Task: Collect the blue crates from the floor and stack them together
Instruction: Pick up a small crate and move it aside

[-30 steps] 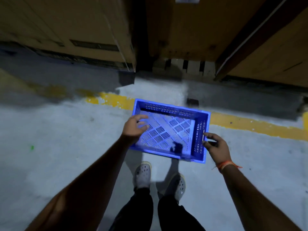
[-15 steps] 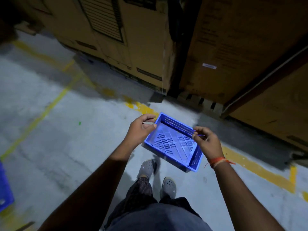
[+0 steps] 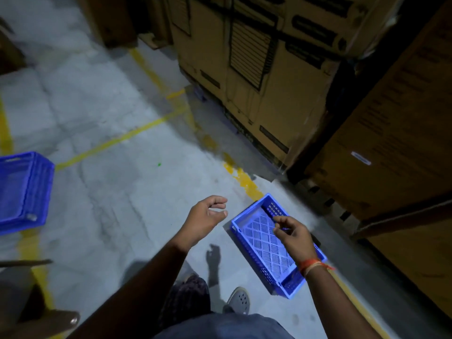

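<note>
Here, hands: the two are apart, the left out over bare floor, the right over the crate.
Left hand (image 3: pixel 208 217): held out in the air, palm turned partly up, fingers loosely curled, holding nothing and touching nothing.
Right hand (image 3: pixel 294 237): over the right long side of the blue crate (image 3: pixel 263 243), fingers bent with the tips near the upper rim; whether it grips the rim or merely hovers in front of it cannot be told, as the hand covers that edge.
Blue crate: shallow, open side up, with a slotted lattice bottom and perforated walls; it lies diagonally in view, one short end toward the cardboard boxes (image 3: pixel 264 77), the other toward the person's feet. Whether it rests on the floor (image 3: pixel 110 204) or is held above it cannot be told.
Crate stack (image 3: pixel 23 192): more blue crates nested together at the far left edge, standing on the floor, well apart from the single crate and partly cut off by the frame.
Floor: grey concrete with yellow lines (image 3: pixel 117 140); a small green speck lies between the stack and the boxes.
Cardboard boxes: tall brown cartons with printed black markings, standing just beyond the single crate, along the right side.
Person: dark trousers, a grey perforated clog (image 3: pixel 241 300) beside the crate's near end, an orange thread band (image 3: pixel 311 265) on the right wrist.
</note>
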`<state>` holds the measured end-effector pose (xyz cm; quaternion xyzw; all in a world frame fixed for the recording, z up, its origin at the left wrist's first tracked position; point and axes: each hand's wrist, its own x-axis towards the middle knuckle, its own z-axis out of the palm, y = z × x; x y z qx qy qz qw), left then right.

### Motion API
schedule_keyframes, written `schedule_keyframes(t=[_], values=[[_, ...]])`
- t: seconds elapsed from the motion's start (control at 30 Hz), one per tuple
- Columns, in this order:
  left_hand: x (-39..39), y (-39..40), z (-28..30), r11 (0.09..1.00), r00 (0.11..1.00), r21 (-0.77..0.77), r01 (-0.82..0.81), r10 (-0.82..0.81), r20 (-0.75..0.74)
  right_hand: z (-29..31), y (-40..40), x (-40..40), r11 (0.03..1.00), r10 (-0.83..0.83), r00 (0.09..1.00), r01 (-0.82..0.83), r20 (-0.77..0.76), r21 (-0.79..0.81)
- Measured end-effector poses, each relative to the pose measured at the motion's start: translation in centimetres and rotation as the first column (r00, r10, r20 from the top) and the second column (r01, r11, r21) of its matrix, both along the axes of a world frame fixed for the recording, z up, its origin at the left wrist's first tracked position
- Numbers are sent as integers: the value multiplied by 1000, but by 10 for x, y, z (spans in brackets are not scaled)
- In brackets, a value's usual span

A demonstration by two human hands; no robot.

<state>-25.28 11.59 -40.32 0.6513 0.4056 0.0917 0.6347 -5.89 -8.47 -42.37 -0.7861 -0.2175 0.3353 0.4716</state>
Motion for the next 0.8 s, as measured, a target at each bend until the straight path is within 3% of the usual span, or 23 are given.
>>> schedule_keyframes(t=[0.47,0.8], values=[[-163,150,-4,945,945,25,-326,326,-3,6,245,-99,915,403,914,-404,37,9],[-312,218,13,686,692,99,-721,721,38,22,426,-214,676,733,677,-736,70,32]])
